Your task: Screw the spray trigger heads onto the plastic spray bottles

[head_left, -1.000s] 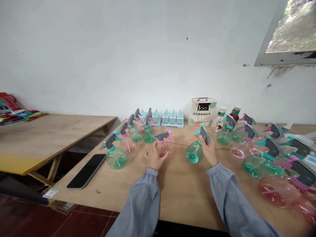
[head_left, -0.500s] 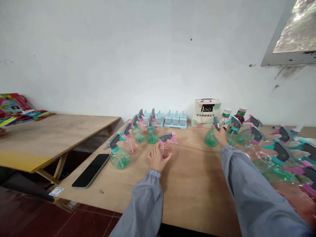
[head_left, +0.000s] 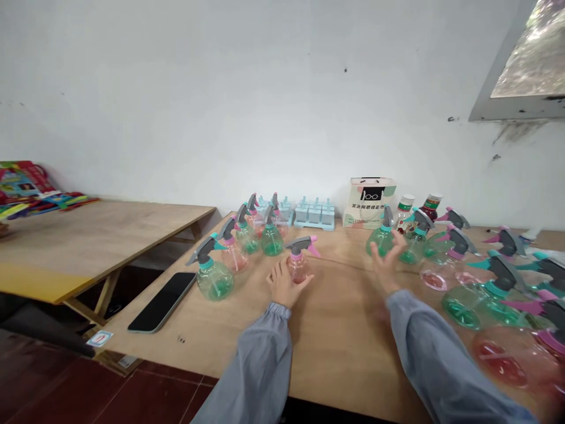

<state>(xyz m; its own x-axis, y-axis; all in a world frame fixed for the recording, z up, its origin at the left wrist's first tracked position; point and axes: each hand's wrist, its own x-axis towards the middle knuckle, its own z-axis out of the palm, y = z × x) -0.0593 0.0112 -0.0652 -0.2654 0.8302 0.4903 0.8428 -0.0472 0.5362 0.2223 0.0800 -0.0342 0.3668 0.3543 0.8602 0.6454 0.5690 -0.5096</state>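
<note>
My left hand [head_left: 285, 284] is wrapped round a pink spray bottle [head_left: 298, 266] with a grey and pink trigger head, standing upright on the wooden table [head_left: 335, 353]. My right hand [head_left: 387, 263] is open, its fingers spread, just in front of a green spray bottle [head_left: 375, 240] with a grey head. That bottle stands upright, partly hidden by my fingers. To the left, several green and pink bottles stand in a group, the nearest a green spray bottle [head_left: 215, 281]. More crowd the right side, among them a large green spray bottle [head_left: 468, 303].
A black phone [head_left: 162, 302] lies near the left table edge. Along the wall stand pale blue ice-pop moulds [head_left: 315, 214], a paper bag [head_left: 369, 203] and two labelled bottles, one a dark red bottle [head_left: 431, 207]. Another table [head_left: 115, 235] stands left, across a gap.
My right hand has let go of the green spray bottle, which now stands upright, and has drawn back toward me with fingers spread. My left hand stays on the pink bottle.
</note>
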